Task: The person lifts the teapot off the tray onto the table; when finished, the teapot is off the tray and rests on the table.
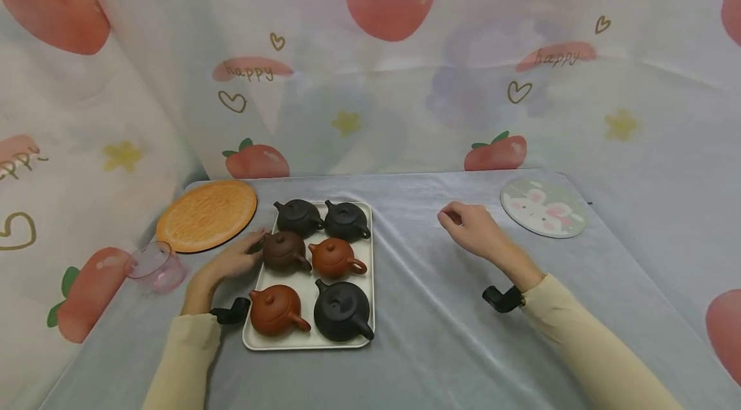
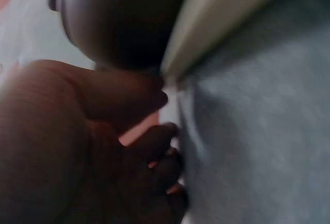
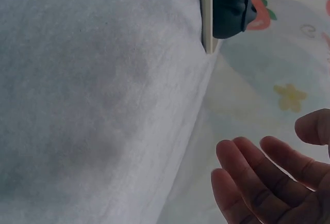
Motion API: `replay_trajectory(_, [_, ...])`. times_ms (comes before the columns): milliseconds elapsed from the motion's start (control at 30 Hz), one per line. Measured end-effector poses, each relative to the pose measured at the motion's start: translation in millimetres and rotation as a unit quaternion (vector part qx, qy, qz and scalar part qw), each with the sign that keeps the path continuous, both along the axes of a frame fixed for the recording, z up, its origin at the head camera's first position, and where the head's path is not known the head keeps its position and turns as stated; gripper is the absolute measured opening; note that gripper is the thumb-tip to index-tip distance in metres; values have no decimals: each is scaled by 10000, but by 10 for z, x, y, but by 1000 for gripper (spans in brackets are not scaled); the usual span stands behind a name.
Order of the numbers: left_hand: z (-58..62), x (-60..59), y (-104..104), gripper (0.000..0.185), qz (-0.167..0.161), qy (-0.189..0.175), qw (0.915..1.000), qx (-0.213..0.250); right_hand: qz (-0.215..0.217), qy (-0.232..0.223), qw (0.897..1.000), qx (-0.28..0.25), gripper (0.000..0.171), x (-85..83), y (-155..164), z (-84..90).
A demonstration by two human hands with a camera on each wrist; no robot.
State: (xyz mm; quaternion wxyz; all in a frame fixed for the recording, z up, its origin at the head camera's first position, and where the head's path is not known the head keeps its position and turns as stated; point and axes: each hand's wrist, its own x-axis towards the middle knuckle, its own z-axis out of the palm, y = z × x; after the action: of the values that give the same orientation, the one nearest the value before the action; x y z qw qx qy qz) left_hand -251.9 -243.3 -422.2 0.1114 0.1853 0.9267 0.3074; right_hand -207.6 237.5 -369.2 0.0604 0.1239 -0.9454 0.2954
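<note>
desk (image 1: pixel 440 333): grey cloth cover, printed strawberry curtain on three sides. cream tray (image 1: pixel 257 339) left of centre carries six teapots. left hand (image 1: pixel 231 260) touches the brown teapot (image 1: pixel 283 250) at the tray's left edge; grip not discernible. right hand (image 1: pixel 471 228) loosely curled, holding nothing, over bare cloth between tray and rabbit mat (image 1: pixel 543 208).

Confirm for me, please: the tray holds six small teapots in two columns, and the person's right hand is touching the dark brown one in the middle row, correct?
Not quite: the left hand touches the dark brown teapot, as the head view shows. The right hand is apart from the tray.
</note>
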Motion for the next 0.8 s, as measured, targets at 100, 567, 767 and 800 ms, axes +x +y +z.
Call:
replay_trajectory(100, [-62, -6, -86, 64, 101, -397, 9984, 398, 84, -301, 9992, -259, 26, -32, -74, -5])
replay_trajectory(567, [-127, -65, -110, 68, 27, -892, 9936, 694, 419, -1217, 9857, -1092, 28, -276, -500, -189])
replay_trajectory(767, [-139, -55, -113, 66, 6, -836, 9948, 585, 601, -1470, 9799, -1209, 28, -384, -772, -289])
replay_trajectory(800, [-142, -54, -112, 66, 7, -803, 9953, 548, 632, -1542, 9780, -1251, 28, -393, -812, -298])
